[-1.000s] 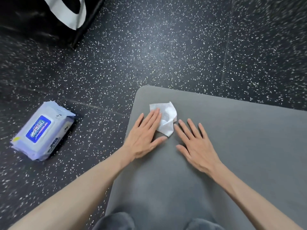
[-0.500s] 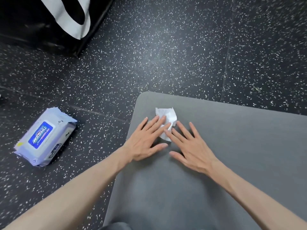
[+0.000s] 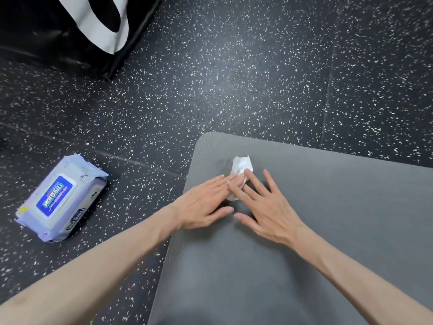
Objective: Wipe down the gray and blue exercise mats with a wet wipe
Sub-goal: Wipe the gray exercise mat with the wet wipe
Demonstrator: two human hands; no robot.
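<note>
A crumpled white wet wipe [image 3: 241,168] is pressed onto the flat gray foam exercise mat [image 3: 328,207] under the straight fingers [image 3: 251,181] of both hands, folded smaller for wiping.

Both my hands flat on gray mat [image 3: 304,231] — left hand [image 3: 201,205], right hand [image 3: 264,207], fingers straight, pressing white wet wipe [image 3: 241,164] near mat's corner. Wipes pack [image 3: 61,198] lies left on speckled floor [image 3: 234,78] — well apart.
</note>
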